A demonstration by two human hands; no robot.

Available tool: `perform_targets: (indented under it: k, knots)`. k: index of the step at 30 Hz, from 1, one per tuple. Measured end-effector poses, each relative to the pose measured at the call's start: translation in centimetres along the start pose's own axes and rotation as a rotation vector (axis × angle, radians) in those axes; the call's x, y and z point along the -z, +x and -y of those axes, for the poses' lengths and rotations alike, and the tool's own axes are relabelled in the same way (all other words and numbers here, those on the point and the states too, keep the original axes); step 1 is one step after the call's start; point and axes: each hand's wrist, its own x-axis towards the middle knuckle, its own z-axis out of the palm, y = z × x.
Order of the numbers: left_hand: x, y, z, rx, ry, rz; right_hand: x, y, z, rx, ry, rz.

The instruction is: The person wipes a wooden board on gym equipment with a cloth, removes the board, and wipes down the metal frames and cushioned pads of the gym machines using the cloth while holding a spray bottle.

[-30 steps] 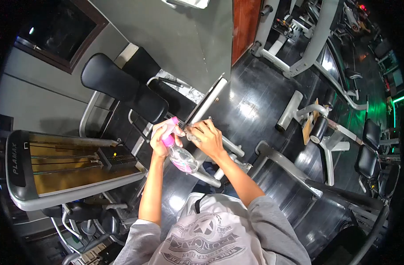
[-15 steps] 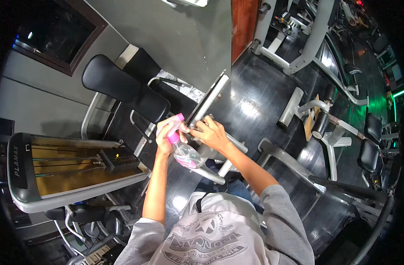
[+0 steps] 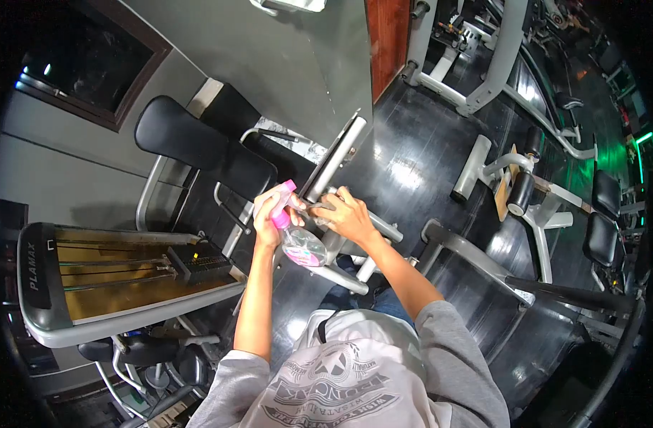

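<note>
A clear spray bottle [image 3: 303, 247] with a pink nozzle hangs tilted from my left hand [image 3: 268, 214], whose fingers wrap round its neck. Just to the right, my right hand [image 3: 346, 217] has its fingers bent round something greyish, too small and partly hidden to name. The fingertips of both hands are close together, in front of a grey metal frame [image 3: 338, 158] of a gym machine. Part of that frame is hidden behind my hands and the bottle.
A black padded seat [image 3: 180, 131] stands behind my left hand. On the left is a PLAMAX weight stack [image 3: 134, 274]. A grey curved bar [image 3: 469, 251] and a machine with black rollers [image 3: 520, 194] are on the right. Dark floor [image 3: 405, 160] shows between them.
Over the last second the bottle and both hands have shifted slightly right and up in view. My right hand's fingers have moved a little around the greyish thing. The grip on the bottle stays.
</note>
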Motion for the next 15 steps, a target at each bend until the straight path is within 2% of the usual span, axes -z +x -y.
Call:
perform_targets:
  k: [2,4,5,6,8,9,10,12,13,14,15]
  knots:
    - [-0.1,-0.1,0.0,0.000,0.005,0.002,-0.1,-1.2,0.1,-0.060,0.011,0.043]
    - [-0.5,-0.1,-0.2,-0.018,0.063,-0.028,-1.0,-2.7,-0.2,-0.397,0.214,-0.129]
    - [-0.4,0.0,-0.2,-0.018,0.064,-0.025,-1.8,-3.1,-0.5,-0.542,0.211,-0.224]
    - [-0.2,0.0,-0.2,-0.013,0.051,-0.020,-2.4,-2.8,-0.6,-0.546,0.212,-0.224]
    - [0.0,-0.1,0.1,0.003,0.034,-0.012,-3.6,-1.1,-1.2,-1.177,0.808,-0.717]
    - [-0.1,-0.1,0.1,-0.008,0.060,-0.004,-3.9,-0.2,-1.6,-1.108,0.975,-0.757]
    - [-0.1,0.0,0.0,-0.020,0.087,0.005,-4.1,0.3,-1.8,-1.111,0.972,-0.761]
    - [-0.4,-0.2,-0.1,-0.018,0.099,0.007,-4.4,1.6,-1.2,-1.396,1.337,-0.599]
    - [-0.5,-0.3,-0.3,-0.017,0.123,0.010,-5.2,2.3,-0.4,-1.367,1.116,-0.570]
    - [-0.7,-0.3,-0.4,-0.018,0.146,0.012,-5.8,2.4,0.7,-1.224,0.924,-0.600]
    - [-0.8,-0.3,-0.5,-0.017,0.147,0.013,-6.1,2.6,1.9,-1.227,0.823,-0.589]
